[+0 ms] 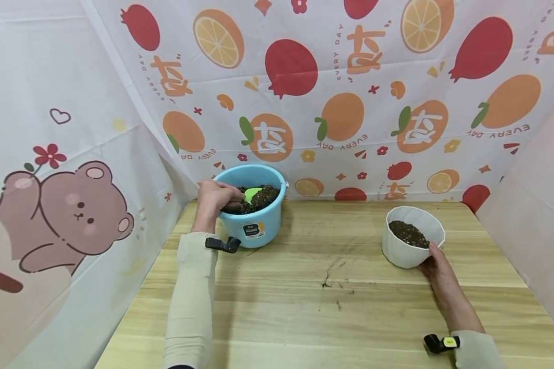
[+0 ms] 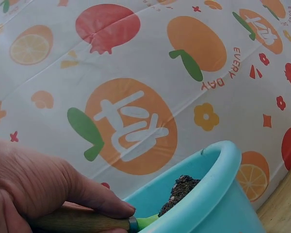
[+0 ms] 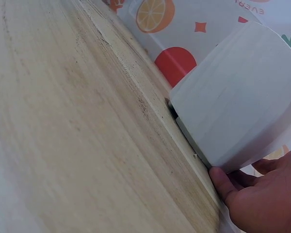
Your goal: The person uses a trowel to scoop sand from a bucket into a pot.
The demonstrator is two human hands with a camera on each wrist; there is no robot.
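A person's left hand (image 1: 214,197) reaches over the near rim of a light blue plastic bucket (image 1: 254,225) at the back left of the wooden worktop (image 1: 304,307), fingers curled round the wooden handle of a small trowel (image 1: 251,195) whose green blade lies on the dark potting soil (image 1: 263,197) inside. The left wrist view shows the grip close up: thumb and fingers wrapped on the wooden handle (image 2: 82,222), a metal collar joining it to the green blade, a heap of soil (image 2: 182,191) behind the bucket's blue wall (image 2: 218,194). A beige sleeve (image 1: 191,297) covers the forearm, with a black wrist-worn device (image 1: 222,244) just beside the bucket's base, near a dark label on the bucket's front. A few crumbs of spilled soil (image 1: 332,287) lie scattered at mid-worktop, well apart from both containers. To the right, a white ribbed plant pot (image 1: 411,243), partly filled with the same dark soil, is tilted toward the bucket. The right hand (image 1: 436,266) holds the pot at its lower near side; the right wrist view shows the fingertips (image 3: 223,179) pressed against the pot's white wall (image 3: 242,107), its base raised off the wood on one side. A fruit-printed cloth (image 1: 351,77) hangs behind, a bear-printed cloth (image 1: 64,215) at left.
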